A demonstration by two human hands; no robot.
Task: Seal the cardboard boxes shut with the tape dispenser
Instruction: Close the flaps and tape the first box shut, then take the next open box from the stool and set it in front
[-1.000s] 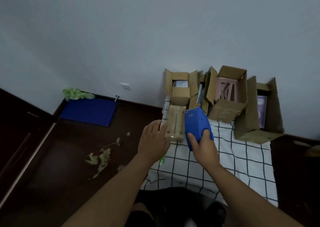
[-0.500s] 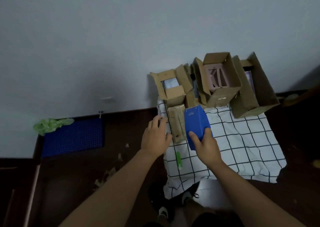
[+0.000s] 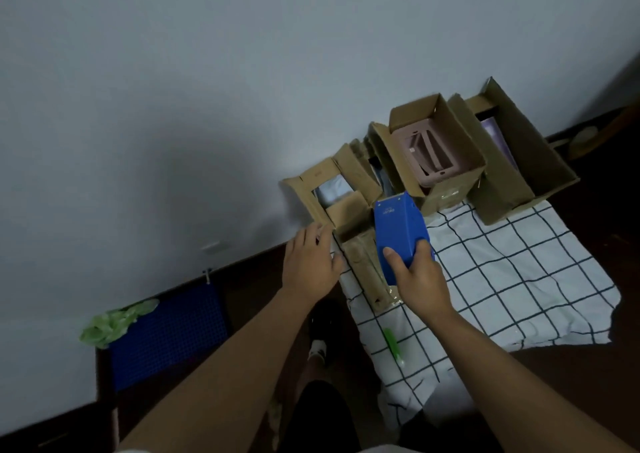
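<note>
- Meanwhile, the blue tape dispenser is gripped in the right hand, fingers curled round its rear end, and is held over the far end of the small closed box on the checked cloth.
- Compared with a second ago, the dispenser nose has been carried forward, toward the open-flapped box behind.
- The left hand has been shifted up beside the closed box; its fingers are straight and slightly apart, and nothing is held by them.
- A tape run along the small box is judged to be at or near its end.
- Two larger boxes near the wall are seen unsealed, so most of the task is judged to remain.
</note>
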